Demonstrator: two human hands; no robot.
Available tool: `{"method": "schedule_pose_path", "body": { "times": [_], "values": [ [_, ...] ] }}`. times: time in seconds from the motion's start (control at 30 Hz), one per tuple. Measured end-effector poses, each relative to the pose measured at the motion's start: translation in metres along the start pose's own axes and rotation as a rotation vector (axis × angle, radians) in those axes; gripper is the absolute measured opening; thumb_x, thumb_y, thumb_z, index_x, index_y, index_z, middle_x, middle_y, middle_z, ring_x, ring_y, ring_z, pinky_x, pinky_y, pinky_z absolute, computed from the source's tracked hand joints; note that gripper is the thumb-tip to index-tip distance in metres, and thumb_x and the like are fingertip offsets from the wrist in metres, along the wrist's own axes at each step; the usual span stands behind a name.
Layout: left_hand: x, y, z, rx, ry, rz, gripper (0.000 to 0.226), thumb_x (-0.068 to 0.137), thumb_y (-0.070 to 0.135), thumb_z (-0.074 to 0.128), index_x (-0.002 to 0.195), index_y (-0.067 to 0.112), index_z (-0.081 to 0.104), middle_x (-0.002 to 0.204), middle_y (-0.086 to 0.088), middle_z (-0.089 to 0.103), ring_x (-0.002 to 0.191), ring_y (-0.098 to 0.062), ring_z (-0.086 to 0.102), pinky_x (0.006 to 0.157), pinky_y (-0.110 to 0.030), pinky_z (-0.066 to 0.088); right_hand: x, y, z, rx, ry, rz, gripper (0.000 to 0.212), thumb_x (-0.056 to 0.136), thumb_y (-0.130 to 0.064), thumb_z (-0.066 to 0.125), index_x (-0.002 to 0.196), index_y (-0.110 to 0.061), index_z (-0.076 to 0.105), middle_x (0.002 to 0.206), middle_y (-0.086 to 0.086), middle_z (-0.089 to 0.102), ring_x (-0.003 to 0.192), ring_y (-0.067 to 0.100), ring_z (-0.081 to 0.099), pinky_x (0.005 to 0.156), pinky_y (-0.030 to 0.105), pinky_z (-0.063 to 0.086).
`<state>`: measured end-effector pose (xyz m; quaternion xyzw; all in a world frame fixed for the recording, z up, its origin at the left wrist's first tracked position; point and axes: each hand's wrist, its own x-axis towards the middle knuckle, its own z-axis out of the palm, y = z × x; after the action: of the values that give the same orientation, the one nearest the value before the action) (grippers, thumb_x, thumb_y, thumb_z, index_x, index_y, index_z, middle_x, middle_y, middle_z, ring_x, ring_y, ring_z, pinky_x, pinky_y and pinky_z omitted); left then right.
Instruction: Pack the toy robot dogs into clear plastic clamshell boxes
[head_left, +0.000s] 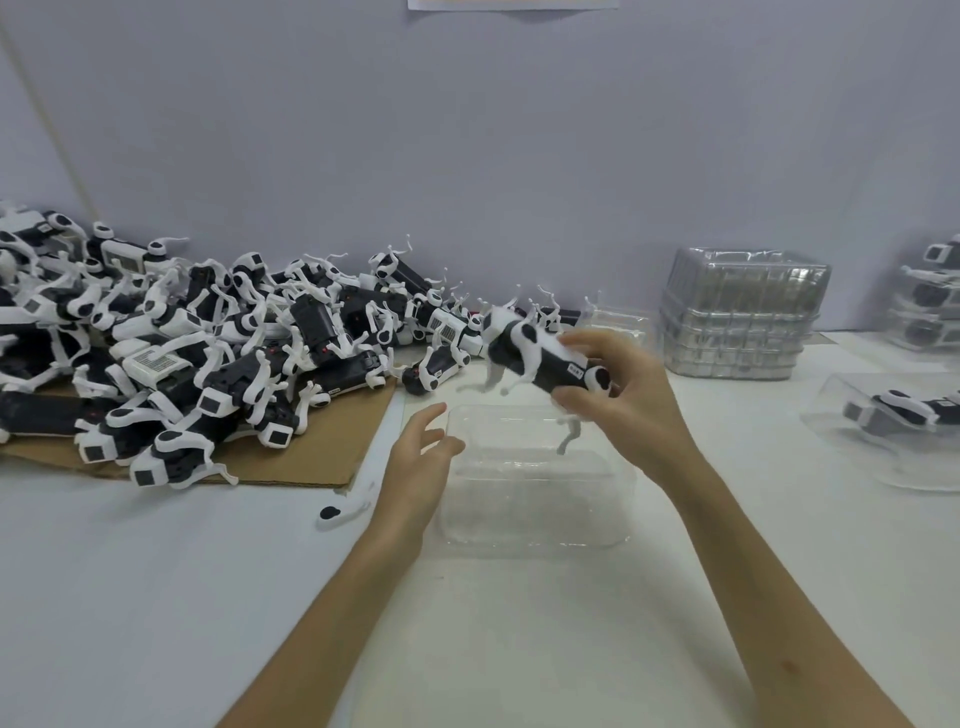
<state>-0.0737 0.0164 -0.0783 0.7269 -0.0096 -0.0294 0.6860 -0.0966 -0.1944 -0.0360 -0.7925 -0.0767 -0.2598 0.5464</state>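
Now: right hand (618, 384), fingers clamped round toy robot dog (540, 358), above open clamshell box (530, 499) on surface (156, 597). Left hand (421, 457), fingers apart, beside box's left wall. Best: steady box, tuck dangling legs, lower dog level.

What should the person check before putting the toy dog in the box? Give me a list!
1. Grip: the right hand holds the toy dog above the box: ok.
2. Box ready: the clear box lies open under the dog: ok.
3. Box free: nothing shows inside it: ok.
4. Box steadied: the left hand is open beside its left edge; touching or not: cannot tell.
5. Legs tucked in: not ok, they stick out.
6. Nothing missing: a loose leg piece lies on the table; from this dog or not: cannot tell.
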Motion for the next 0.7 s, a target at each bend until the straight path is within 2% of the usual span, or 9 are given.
{"method": "schedule_pose_path", "body": {
  "times": [0.07,0.17,0.23,0.33,0.4,0.47,0.5,0.6,0.7],
  "values": [
    [0.001,0.000,0.000,0.020,0.003,0.003,0.042,0.098,0.014,0.054,0.131,0.040,0.056,0.129,0.001,0.056,0.121,-0.018,0.052,0.106,-0.041,0.042,-0.001,0.001,0.003,-0.079,-0.052,0.005,0.050,0.075,0.002,0.080,0.114,-0.029,0.072,0.116,-0.015,0.069,0.112,0.008,0.063,0.095,0.030,0.051],
    [0.002,-0.001,0.001,0.024,0.003,0.017,0.041,0.099,0.014,0.051,0.132,0.038,0.059,0.131,0.000,0.056,0.122,-0.018,0.051,0.098,-0.036,0.041,-0.001,0.001,0.002,-0.111,-0.099,0.048,0.051,0.073,0.003,0.081,0.110,-0.031,0.076,0.116,-0.018,0.069,0.110,0.002,0.062,0.090,0.020,0.047],
    [0.002,-0.001,0.001,0.022,0.004,0.029,0.041,0.100,0.013,0.049,0.131,0.037,0.061,0.132,-0.001,0.055,0.124,-0.017,0.050,0.094,-0.032,0.037,0.001,0.001,-0.003,-0.113,-0.111,0.091,0.051,0.072,0.003,0.081,0.108,-0.034,0.077,0.111,-0.014,0.071,0.105,0.007,0.065,0.088,0.023,0.049],
    [0.002,-0.002,0.002,0.026,-0.004,0.049,0.042,0.100,0.009,0.046,0.129,0.035,0.063,0.134,0.003,0.055,0.126,-0.012,0.049,0.097,-0.029,0.035,0.002,0.000,-0.009,-0.121,-0.174,0.127,0.049,0.073,0.000,0.080,0.104,-0.037,0.079,0.103,-0.014,0.072,0.097,0.009,0.066,0.090,0.028,0.053],
    [0.002,-0.002,0.003,0.025,-0.020,0.065,0.044,0.100,0.007,0.043,0.129,0.032,0.064,0.135,0.008,0.057,0.119,-0.003,0.053,0.098,-0.027,0.035,0.002,0.000,-0.009,-0.135,-0.242,0.125,0.046,0.075,0.001,0.078,0.102,-0.036,0.080,0.103,-0.016,0.074,0.093,0.003,0.065,0.089,0.029,0.051],
    [0.002,-0.003,0.004,0.031,-0.032,0.075,0.044,0.100,0.006,0.042,0.128,0.032,0.065,0.134,0.010,0.058,0.109,0.010,0.051,0.098,-0.026,0.035,0.001,0.000,-0.007,-0.156,-0.281,0.123,0.044,0.076,0.002,0.075,0.099,-0.035,0.080,0.103,-0.018,0.074,0.084,-0.006,0.061,0.083,0.026,0.047],
    [0.002,-0.003,0.004,0.035,-0.032,0.076,0.044,0.100,0.006,0.042,0.126,0.033,0.065,0.132,0.011,0.058,0.108,0.009,0.051,0.097,-0.026,0.034,0.001,0.001,-0.005,-0.171,-0.285,0.120,0.043,0.077,0.002,0.074,0.098,-0.035,0.080,0.103,-0.018,0.074,0.080,-0.007,0.059,0.080,0.025,0.045],
    [0.004,-0.005,0.005,0.045,-0.014,0.072,0.043,0.101,0.007,0.042,0.121,0.038,0.064,0.128,0.013,0.057,0.121,-0.006,0.050,0.100,-0.033,0.039,0.001,0.005,-0.003,-0.198,-0.296,0.123,0.042,0.079,0.000,0.072,0.096,-0.037,0.080,0.103,-0.017,0.073,0.083,0.006,0.061,0.081,0.032,0.052],
    [0.005,-0.005,0.004,0.054,-0.001,0.066,0.043,0.102,0.008,0.040,0.125,0.034,0.066,0.124,0.016,0.059,0.127,-0.011,0.049,0.110,-0.043,0.040,0.000,0.008,-0.001,-0.201,-0.353,0.155,0.040,0.083,-0.001,0.071,0.100,-0.036,0.078,0.106,-0.012,0.073,0.097,0.026,0.066,0.093,0.043,0.055]
  ]
}}
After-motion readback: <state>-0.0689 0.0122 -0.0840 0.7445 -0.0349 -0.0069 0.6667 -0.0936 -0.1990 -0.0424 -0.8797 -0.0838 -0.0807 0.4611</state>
